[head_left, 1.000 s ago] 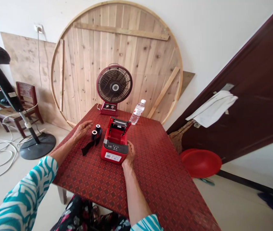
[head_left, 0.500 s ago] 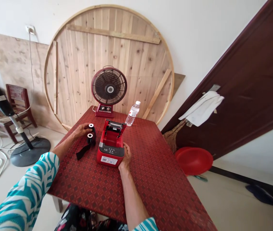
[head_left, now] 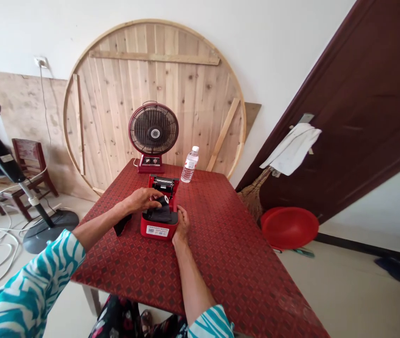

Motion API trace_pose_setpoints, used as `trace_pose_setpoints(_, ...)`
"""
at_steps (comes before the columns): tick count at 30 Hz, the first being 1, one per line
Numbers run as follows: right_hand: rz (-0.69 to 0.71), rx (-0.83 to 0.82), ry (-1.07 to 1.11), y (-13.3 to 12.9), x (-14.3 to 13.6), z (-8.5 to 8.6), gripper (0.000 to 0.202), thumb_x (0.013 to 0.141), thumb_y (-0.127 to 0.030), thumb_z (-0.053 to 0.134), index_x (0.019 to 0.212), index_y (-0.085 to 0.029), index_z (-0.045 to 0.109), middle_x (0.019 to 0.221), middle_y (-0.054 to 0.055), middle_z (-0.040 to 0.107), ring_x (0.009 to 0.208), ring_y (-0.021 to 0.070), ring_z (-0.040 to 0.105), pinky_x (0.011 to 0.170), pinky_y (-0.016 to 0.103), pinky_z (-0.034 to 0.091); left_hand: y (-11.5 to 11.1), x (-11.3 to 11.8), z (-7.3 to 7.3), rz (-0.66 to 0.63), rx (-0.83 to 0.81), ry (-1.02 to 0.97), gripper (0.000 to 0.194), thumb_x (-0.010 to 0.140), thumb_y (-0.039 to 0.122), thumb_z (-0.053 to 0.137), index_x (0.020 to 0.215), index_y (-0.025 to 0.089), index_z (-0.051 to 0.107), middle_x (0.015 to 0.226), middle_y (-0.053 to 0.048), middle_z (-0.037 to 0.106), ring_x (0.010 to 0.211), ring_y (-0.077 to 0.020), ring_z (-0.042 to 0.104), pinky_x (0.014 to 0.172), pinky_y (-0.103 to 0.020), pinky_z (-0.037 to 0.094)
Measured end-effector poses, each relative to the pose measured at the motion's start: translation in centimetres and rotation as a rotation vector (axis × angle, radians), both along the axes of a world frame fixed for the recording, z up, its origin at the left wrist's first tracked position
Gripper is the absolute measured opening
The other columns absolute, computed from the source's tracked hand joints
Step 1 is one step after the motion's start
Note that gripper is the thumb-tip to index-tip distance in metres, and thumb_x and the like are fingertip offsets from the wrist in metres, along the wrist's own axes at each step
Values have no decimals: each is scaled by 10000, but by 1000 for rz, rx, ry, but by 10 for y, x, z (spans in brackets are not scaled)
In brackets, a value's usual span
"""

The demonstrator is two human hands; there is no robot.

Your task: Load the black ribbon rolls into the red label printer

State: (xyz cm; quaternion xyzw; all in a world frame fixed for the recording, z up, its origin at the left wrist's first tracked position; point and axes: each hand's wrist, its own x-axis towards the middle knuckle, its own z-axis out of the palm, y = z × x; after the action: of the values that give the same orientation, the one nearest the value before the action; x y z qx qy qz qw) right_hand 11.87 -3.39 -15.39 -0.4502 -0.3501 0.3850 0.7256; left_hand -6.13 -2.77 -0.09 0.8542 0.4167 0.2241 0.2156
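Note:
A red and black label printer (head_left: 142,228) stands on the table with its lid tipped up at the back. My left hand (head_left: 144,199) holds a black ribbon roll (head_left: 165,200) with a white core over the printer's open bay, the fingers closed on it. Black ribbon (head_left: 163,214) drapes across the printer's front panel, and a loose black strip (head_left: 121,225) lies on the table to its left. Only one white core shows clearly; the other is hidden. My right hand (head_left: 182,226) is pressed round the printer's right side, gripping it.
Behind the printer stand a red desk fan (head_left: 154,134) and a clear water bottle (head_left: 190,165). The red patterned table (head_left: 228,253) slopes away to a near edge. A floor fan, a chair and loose cable are at left; a red basin (head_left: 289,228) is at right.
My left hand has carried the black ribbon roll right, from the table to above the printer's bay. Ribbon now covers the front panel. My right hand keeps its hold on the printer.

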Motion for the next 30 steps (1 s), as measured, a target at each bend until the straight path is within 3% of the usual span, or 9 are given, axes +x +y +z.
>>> trace_pose_setpoints(4,-15,-54,67,0,-3,4,374,741,-474,593,983,-216,713,867,13,739,836,182,649,746,291,487,14,22,-4,43,89,277,234,744,245,726,972,272,769,992,-41,763,974,-244,685,846,-288,483)
trace_pose_setpoints(9,-4,-49,99,-1,-6,9,360,744,-464,588,974,-218,717,918,13,744,883,181,645,771,288,488,39,38,-14,17,-34,243,214,574,68,725,609,278,744,671,-29,740,807,-270,709,738,-291,473)
trace_pose_setpoints(12,6,-46,105,-2,-6,11,353,744,-459,586,971,-222,717,918,9,745,898,182,641,773,287,488,43,39,-11,-37,-77,226,165,586,101,715,565,265,722,607,-6,718,707,-236,695,673,-265,463)
trace_pose_setpoints(16,10,-33,97,-3,-7,11,335,765,-445,572,970,-223,717,938,11,746,912,178,640,787,283,483,24,28,-4,-36,-85,89,94,732,274,674,739,241,762,730,-11,754,729,-214,691,696,-255,475)
trace_pose_setpoints(21,8,-37,96,-2,-7,11,329,766,-435,573,968,-219,716,951,16,746,932,184,639,807,291,479,-7,11,-4,399,194,-288,302,855,467,585,890,194,710,797,-36,721,733,-195,652,740,-288,504)
trace_pose_setpoints(24,0,-45,99,-1,-6,10,334,756,-439,580,961,-215,717,953,18,745,933,186,641,810,292,477,-4,6,-3,571,298,-545,396,866,491,587,1094,173,646,1029,-76,715,926,-211,660,855,-310,512)
trace_pose_setpoints(27,-6,-43,99,-1,-5,10,333,750,-443,582,954,-217,718,947,16,746,921,185,643,801,290,478,12,3,-4,498,171,-693,539,905,519,536,1314,167,540,1308,-116,634,1187,-246,598,996,-348,472)
trace_pose_setpoints(30,-4,-49,92,-2,-5,9,333,749,-448,580,951,-223,718,922,9,745,902,183,644,785,287,481,25,2,-9,409,12,-707,594,917,603,463,1315,175,573,1377,-111,603,1298,-279,530,1053,-376,438)
